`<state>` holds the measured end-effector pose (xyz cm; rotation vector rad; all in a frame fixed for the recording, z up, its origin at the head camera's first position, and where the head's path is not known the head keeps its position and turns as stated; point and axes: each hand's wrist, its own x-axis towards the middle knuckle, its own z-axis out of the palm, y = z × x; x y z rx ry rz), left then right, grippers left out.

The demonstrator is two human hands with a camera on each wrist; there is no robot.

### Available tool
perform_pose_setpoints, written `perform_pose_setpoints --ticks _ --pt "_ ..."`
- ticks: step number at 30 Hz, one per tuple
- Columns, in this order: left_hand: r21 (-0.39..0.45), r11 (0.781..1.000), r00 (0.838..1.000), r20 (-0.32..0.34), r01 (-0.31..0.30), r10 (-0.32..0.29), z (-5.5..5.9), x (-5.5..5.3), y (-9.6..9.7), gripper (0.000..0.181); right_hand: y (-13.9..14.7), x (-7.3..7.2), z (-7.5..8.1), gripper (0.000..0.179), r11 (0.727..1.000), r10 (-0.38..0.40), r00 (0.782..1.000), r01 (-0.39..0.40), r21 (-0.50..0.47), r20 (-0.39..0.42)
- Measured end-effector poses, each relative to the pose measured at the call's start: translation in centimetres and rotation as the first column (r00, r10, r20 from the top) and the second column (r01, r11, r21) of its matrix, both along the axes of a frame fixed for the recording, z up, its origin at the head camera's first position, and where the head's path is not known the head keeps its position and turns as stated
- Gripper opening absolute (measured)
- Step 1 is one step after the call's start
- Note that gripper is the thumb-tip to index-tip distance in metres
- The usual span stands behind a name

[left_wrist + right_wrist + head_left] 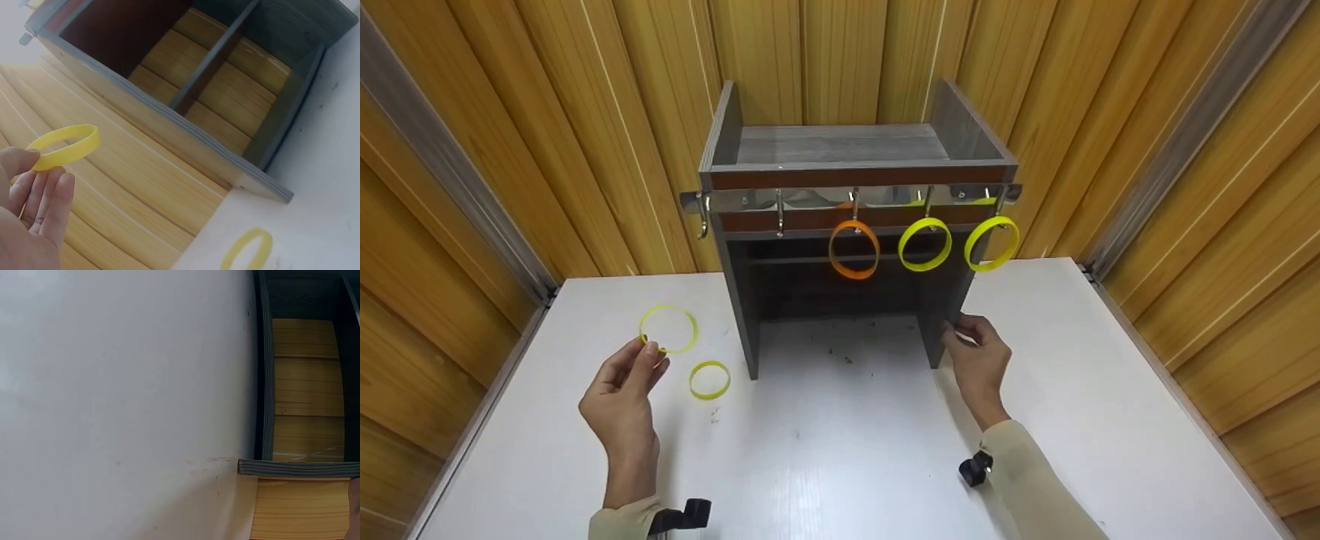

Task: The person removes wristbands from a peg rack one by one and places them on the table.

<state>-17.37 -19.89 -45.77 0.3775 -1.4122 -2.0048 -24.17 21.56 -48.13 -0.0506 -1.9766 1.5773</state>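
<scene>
My left hand point(622, 394) pinches a yellow silicone wristband point(695, 328) between thumb and fingers, holding it up at the left of the grey wooden shelf unit point(825, 142). The left wrist view shows the same wristband point(70, 152) at my fingertips. A second yellow wristband point(710, 395) lies on the table just right of that hand. With curled fingers, my right hand point(981, 364) grips the front edge of the unit's right side panel point(930, 337), low down; only a sliver of this hand enters the right wrist view. An orange wristband point(872, 271) and two yellow wristbands point(924, 268) hang from hooks on the unit.
A metal hook rail point(817, 199) runs across the unit's front; its two left hooks point(780, 214) carry no band. The unit stands on a white table point(810, 465), with small crumbs around it. Wood-patterned walls point(840, 52) close in the back and both sides.
</scene>
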Motion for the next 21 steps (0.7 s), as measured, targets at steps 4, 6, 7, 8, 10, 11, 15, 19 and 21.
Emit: perform_pose_setpoints --ticks 4,6,7,8,10,11,15,19,21 --pt "0.029 1.0 0.999 0.048 -0.003 0.001 -1.4 0.0 -1.0 0.029 0.0 0.0 0.0 0.014 1.0 0.003 1.0 -0.003 0.0 -0.015" --pt "0.037 0.999 0.997 0.079 -0.005 0.002 -2.0 -0.1 -1.4 0.03 0.0 -0.1 0.0 0.014 1.0 0.005 1.0 -0.005 -0.003 -0.022" --pt "0.031 0.999 0.995 0.101 -0.006 0.003 -2.3 -0.2 -1.6 0.031 0.0 -0.1 0.0 0.014 1.0 0.005 1.0 -0.005 -0.003 -0.025" --pt "0.022 1.0 0.992 0.125 -0.006 0.004 -2.6 -0.3 -1.7 0.032 0.0 0.0 0.0 0.014 1.0 0.003 1.0 -0.004 -0.002 -0.026" --pt "0.004 1.0 0.986 0.166 -0.004 0.003 -3.2 -0.5 -2.0 0.034 0.0 0.0 0.1 0.014 1.0 0.002 1.0 -0.002 0.001 -0.025" --pt "-0.004 1.0 0.983 0.184 -0.004 0.005 -3.4 -0.7 -2.2 0.035 0.0 0.0 0.1 0.014 1.0 0.001 1.0 -0.001 0.004 -0.022" --pt "-0.038 0.999 0.97 0.242 0.005 0.004 -4.4 -1.2 -2.8 0.036 0.0 0.0 0.1 0.015 1.0 0.004 1.0 -0.004 0.008 -0.006" --pt "-0.019 1.0 0.96 0.279 0.019 -0.013 -5.4 -1.5 -3.3 0.038 0.0 0.0 0.1 0.014 1.0 0.007 1.0 -0.007 -0.01 -0.008" --pt "-0.001 1.0 0.958 0.287 0.021 -0.02 -5.8 -1.5 -3.5 0.037 0.0 -0.1 0.0 0.014 1.0 0.005 1.0 -0.005 -0.018 -0.01"
